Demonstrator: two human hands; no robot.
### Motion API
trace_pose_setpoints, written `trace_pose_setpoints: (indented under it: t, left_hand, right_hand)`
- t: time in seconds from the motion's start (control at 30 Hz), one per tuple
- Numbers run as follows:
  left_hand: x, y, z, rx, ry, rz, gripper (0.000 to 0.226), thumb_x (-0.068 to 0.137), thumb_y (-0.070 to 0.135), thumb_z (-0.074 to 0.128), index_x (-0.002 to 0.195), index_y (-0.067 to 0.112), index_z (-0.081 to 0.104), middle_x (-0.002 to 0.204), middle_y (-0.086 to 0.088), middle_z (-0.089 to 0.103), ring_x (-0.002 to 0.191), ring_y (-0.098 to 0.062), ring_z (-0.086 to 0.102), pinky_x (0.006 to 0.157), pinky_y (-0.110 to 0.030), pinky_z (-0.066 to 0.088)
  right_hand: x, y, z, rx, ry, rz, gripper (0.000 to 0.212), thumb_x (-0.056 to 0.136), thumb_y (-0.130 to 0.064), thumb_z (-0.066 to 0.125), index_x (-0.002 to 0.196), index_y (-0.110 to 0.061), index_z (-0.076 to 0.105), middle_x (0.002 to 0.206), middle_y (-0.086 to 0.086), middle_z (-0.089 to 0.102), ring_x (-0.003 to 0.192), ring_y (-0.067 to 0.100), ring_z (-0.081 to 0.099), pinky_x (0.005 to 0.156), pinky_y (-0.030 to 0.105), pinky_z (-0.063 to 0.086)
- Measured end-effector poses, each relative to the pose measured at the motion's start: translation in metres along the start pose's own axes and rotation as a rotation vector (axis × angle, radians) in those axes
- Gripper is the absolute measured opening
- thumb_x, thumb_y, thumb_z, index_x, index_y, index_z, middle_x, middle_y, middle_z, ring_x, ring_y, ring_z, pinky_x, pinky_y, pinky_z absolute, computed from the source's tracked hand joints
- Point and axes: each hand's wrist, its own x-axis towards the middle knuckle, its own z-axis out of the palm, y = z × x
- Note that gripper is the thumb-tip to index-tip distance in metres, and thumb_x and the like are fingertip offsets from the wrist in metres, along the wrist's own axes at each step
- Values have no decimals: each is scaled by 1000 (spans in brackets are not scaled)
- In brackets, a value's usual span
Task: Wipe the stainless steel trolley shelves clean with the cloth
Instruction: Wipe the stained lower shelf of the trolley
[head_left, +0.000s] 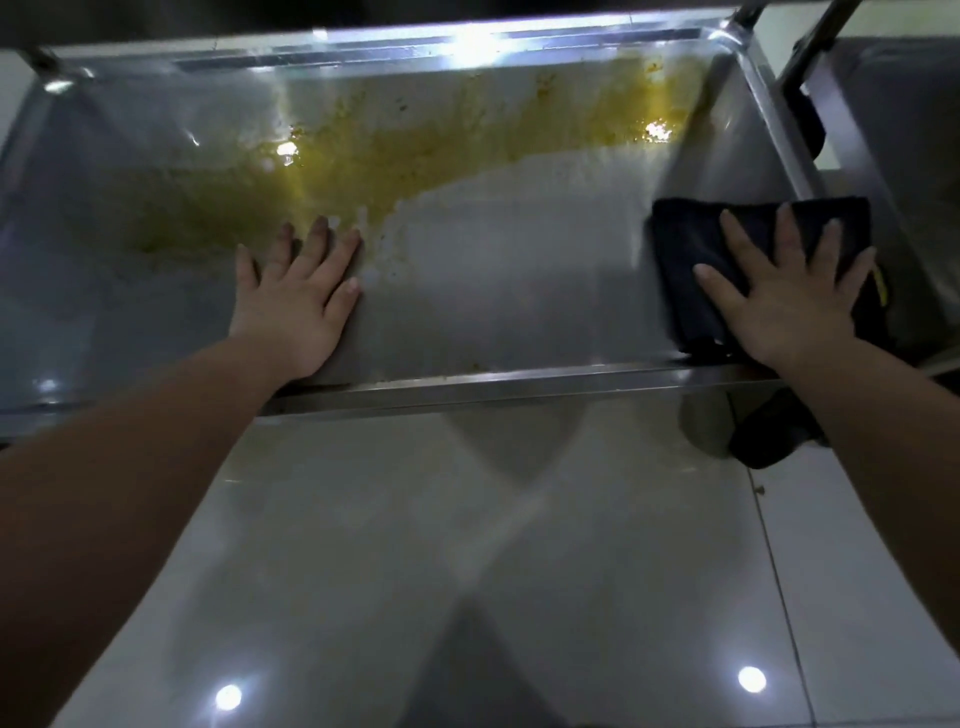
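A stainless steel trolley shelf (498, 312) with a raised rim fills the upper half of the view. A yellow greasy smear (415, 145) spreads across its far and left part, while the near right part looks wiped. My right hand (779, 306) lies flat with spread fingers on a dark folded cloth (691, 249) at the shelf's right end; a corner of the cloth hangs over the front rim. My left hand (296, 296) rests flat on the bare shelf at the edge of the smear, fingers straight.
The shelf's front rim (519, 382) runs across the middle. Trolley uprights (815, 47) rise at the back right, and an upper shelf edge crosses the top. Below lies a glossy white tiled floor (415, 597) with light reflections.
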Motion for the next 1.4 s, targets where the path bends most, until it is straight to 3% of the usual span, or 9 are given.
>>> trace_pose_setpoints:
  t: [0.1,0.33,0.43,0.63,0.8,0.97,1.07,1.17,1.4]
  left_hand:
    - [2,3,2,1,14,-13,57,99,52,9,155,40,3,165,4,4,151,-30,1,115,-63,-1]
    - [1,-2,4,-43,40,-22,52,103,48,14,154,46,3,165,8,1,151,-25,1,117,-59,-1]
    - [1,-3,4,-63,37,-22,52,103,46,16,154,45,4,165,8,2,151,-24,1,118,-56,-1]
    - [0,2,3,-72,62,-32,52,103,43,18,155,43,8,165,7,4,151,-25,2,118,-58,-2]
    - [1,7,5,-49,72,-35,52,104,42,18,155,42,8,165,6,3,151,-28,2,117,-60,-2]
    - [0,4,6,-50,75,-33,52,104,42,18,156,38,10,165,6,4,151,-26,2,117,-59,-1]
    - [0,-2,6,-62,65,-37,53,104,40,17,156,34,10,165,6,3,151,-24,1,118,-57,-1]
    - [0,-4,5,-75,69,-35,53,103,45,17,155,40,9,165,8,3,151,-23,2,118,-56,-1]
    - [1,2,5,-78,85,-41,52,103,45,18,154,45,8,165,7,5,151,-25,3,118,-58,-2]
  right_hand:
    - [-6,-59,-3,45,13,-18,74,85,-81,7,151,-50,0,165,5,-6,147,46,-7,113,67,-5]
    - [-75,-243,11,51,-23,-415,72,87,-78,7,151,-48,-5,163,9,-14,143,51,-15,104,71,-16]
    - [-41,-201,5,52,6,-473,70,87,-80,12,149,-53,-2,165,0,-8,147,44,-11,112,66,-10]
    - [14,-47,-5,103,0,-30,77,82,-85,16,151,-53,6,165,-1,-1,148,42,-4,115,65,-2]
    - [8,-70,-3,69,11,74,76,82,-84,6,151,-52,-1,165,1,-6,145,48,-8,112,69,-5]
    - [-35,-221,2,20,34,-336,74,85,-81,7,151,-49,-5,164,5,-11,143,53,-12,106,73,-11]
    - [-55,-260,6,25,21,-493,71,85,-81,5,149,-53,-6,164,0,-13,144,50,-15,106,70,-16]
    - [-23,-218,2,62,30,-446,69,86,-81,12,149,-56,1,164,-7,-6,147,43,-10,111,67,-9]
    - [9,-25,-5,107,-4,-21,79,76,-87,11,149,-56,6,165,-6,2,148,40,-3,115,64,-3]
